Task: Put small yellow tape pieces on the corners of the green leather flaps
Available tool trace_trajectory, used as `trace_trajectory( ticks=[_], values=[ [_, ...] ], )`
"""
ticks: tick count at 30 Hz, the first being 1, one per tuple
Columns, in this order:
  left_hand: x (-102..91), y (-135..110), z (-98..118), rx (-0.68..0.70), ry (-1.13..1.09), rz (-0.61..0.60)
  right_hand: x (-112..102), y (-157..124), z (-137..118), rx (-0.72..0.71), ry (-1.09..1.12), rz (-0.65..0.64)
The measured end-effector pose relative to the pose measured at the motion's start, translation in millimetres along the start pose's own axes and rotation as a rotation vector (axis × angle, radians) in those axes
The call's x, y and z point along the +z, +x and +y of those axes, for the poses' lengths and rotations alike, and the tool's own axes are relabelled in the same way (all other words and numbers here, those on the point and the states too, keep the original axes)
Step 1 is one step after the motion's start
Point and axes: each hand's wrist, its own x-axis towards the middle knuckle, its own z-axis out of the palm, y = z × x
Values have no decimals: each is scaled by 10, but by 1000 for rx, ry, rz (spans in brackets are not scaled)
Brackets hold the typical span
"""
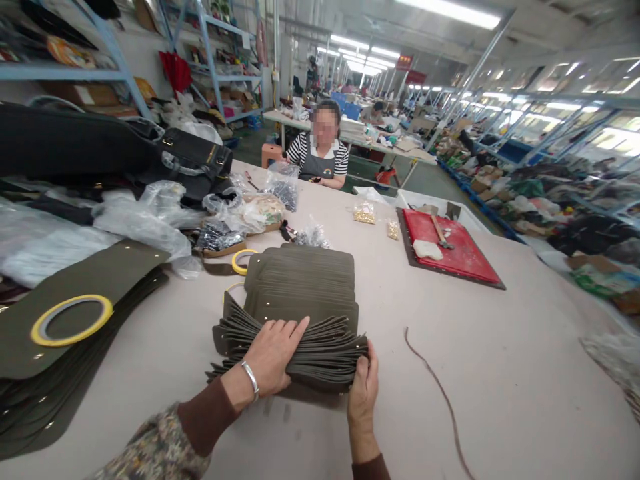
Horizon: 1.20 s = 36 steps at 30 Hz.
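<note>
The bundle of dark flat pieces (323,355) lies between and partly under the hands, its leaves fanning out at the left; bracing it from above and from one end probably keeps them from sliding apart. The left hand (273,355), partly open, reaches across the top; its palm side is hidden, so I cannot tell whether it clasps or only presses. The right hand (365,383) is closed round the right end, thumb against the near side. Just beyond both lies an overlapping row of similar pieces (303,270), seemingly within easy reach.
</note>
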Motion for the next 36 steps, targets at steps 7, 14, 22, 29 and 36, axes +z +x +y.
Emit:
trace_trajectory(
  ticks=[7,14,22,29,36],
  values=[
    [33,2,18,19,-24,10,25,-107,-128,-58,-65,-93],
    [72,-78,44,35,-30,-14,-210,37,-270,-88,-149,-144],
    [96,-159,117,15,-9,-16,20,687,-980,-497,-473,-844],
    [164,-202,103,20,-59,64,179,747,-1042,-451,-626,-1177],
    [114,-211,101,-44,-37,61,104,759,-1066,-510,-669,-1111]
  ],
)
